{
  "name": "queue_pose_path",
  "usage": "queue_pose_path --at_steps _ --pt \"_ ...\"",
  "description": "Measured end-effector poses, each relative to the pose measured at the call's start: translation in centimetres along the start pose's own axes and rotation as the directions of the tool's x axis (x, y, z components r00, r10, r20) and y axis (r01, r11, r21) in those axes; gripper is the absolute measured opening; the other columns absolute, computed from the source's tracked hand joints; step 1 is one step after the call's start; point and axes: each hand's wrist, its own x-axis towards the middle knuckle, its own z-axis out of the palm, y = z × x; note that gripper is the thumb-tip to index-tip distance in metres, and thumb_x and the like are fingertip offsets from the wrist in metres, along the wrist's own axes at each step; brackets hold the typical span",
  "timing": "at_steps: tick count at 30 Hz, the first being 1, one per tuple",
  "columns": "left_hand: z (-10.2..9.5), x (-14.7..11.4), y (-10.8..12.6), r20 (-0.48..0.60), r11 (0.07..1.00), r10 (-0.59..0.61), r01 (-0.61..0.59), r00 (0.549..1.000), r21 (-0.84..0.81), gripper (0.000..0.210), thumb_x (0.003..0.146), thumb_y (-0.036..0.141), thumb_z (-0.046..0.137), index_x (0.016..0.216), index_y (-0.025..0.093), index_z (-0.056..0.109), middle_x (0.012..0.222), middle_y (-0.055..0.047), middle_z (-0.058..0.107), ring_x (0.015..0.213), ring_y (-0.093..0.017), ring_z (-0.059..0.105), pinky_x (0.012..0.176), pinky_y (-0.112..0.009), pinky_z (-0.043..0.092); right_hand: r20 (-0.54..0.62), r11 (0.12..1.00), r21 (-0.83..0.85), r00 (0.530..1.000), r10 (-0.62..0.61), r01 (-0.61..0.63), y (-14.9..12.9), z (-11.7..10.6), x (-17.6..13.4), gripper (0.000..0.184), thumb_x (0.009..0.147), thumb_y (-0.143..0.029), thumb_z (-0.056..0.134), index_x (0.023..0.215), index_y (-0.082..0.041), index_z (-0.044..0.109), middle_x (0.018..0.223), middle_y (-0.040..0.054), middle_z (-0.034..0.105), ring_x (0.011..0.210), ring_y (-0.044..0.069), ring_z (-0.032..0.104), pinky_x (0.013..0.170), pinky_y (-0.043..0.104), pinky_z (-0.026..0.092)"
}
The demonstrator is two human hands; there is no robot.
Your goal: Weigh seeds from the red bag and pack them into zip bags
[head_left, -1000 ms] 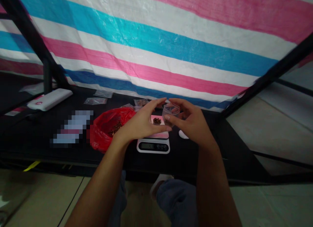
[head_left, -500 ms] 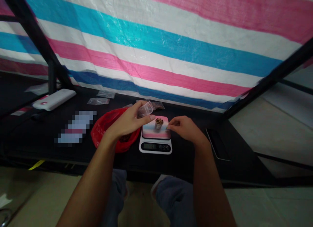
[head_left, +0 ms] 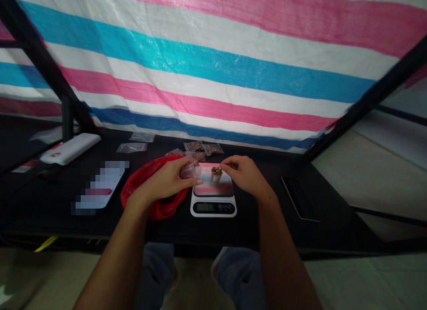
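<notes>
A small metal cup filled with brown pieces stands upright on the striped platform of a white digital scale. My right hand is at the cup's right rim, thumb and fingertips pinched together; whatever is between them is too small to make out. Left of the cup, my left hand grips a clear plastic bag whose mouth gapes toward the cup. Under my left hand and wrist lies an open red plastic bag, its contents mostly hidden.
Behind the scale lie several filled clear sachets. Flat clear bags and a white device are at the back left. A blurred-out phone-like object lies left, a dark phone right. A striped sheet hangs behind.
My right hand has moved from the scale's right edge up to the cup's rim. My left hand, with the clear bag, has shifted a little left and lower. The camera view has shifted slightly.
</notes>
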Motion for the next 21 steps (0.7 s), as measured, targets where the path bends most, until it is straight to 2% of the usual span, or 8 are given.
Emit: queue_pose_path --at_steps 5,8,10,13,17,21 --pt "0.5 0.0 0.1 -0.025 1.0 -0.028 0.028 0.999 0.014 0.051 0.093 0.065 0.062 0.114 0.02 0.069 0.104 -0.006 0.076 0.089 -0.025 0.07 0.079 -0.034 0.052 0.018 0.999 -0.033 1.0 -0.018 0.018 0.4 0.3 0.3 0.024 0.094 -0.022 0.06 0.084 -0.019 0.081 0.093 0.0064 0.081 0.086 0.023 0.072 0.077 0.032 0.051" --pt "1.0 0.2 0.3 -0.009 1.0 -0.02 0.02 1.0 0.001 0.047 0.094 0.064 0.061 0.11 0.02 0.069 0.097 -0.005 0.075 0.084 -0.024 0.069 0.074 -0.032 0.049 -0.005 1.0 0.002 1.0 0.011 -0.011 1.2 -0.1 0.0 0.025 0.089 -0.012 0.058 0.099 -0.017 0.08 0.102 0.0076 0.08 0.09 0.022 0.071 0.082 0.032 0.053" --pt "1.3 0.4 0.5 0.001 0.999 -0.022 0.022 1.0 0.023 0.045 0.095 0.062 0.059 0.107 0.02 0.069 0.092 -0.004 0.074 0.079 -0.023 0.068 0.071 -0.032 0.046 0.025 1.0 0.011 1.0 0.017 -0.018 1.6 -0.2 -0.3 0.032 0.082 -0.006 0.061 0.109 -0.015 0.077 0.108 0.0084 0.078 0.091 0.02 0.069 0.083 0.032 0.053" --pt "1.5 0.5 0.6 0.001 0.997 -0.031 0.031 1.0 0.071 0.043 0.095 0.061 0.059 0.103 0.02 0.068 0.084 -0.003 0.072 0.073 -0.022 0.065 0.066 -0.031 0.043 0.107 0.999 0.029 0.994 0.029 -0.032 1.7 -0.1 -0.8 0.037 0.079 -0.014 0.074 0.116 -0.014 0.074 0.115 0.0102 0.076 0.094 0.021 0.068 0.085 0.032 0.054" --pt "1.8 0.8 0.5 -0.015 0.996 -0.037 0.038 0.999 0.084 0.045 0.09 0.054 0.067 0.117 0.019 0.069 0.094 -0.005 0.075 0.078 -0.023 0.068 0.067 -0.03 0.043 0.151 0.992 0.107 0.987 0.056 -0.073 1.2 0.5 -0.8 0.046 0.076 -0.024 0.084 0.119 -0.014 0.072 0.116 0.0108 0.077 0.098 0.021 0.07 0.088 0.033 0.054" --pt "1.9 1.0 0.4 -0.004 0.992 -0.047 0.047 0.999 0.115 0.056 0.084 0.051 0.075 0.13 0.019 0.067 0.098 -0.005 0.077 0.081 -0.024 0.069 0.068 -0.03 0.044 0.148 0.992 0.109 0.988 0.051 -0.067 1.1 1.0 -0.5 0.033 0.077 -0.02 0.081 0.109 -0.015 0.075 0.11 0.0086 0.078 0.095 0.02 0.07 0.087 0.034 0.053"
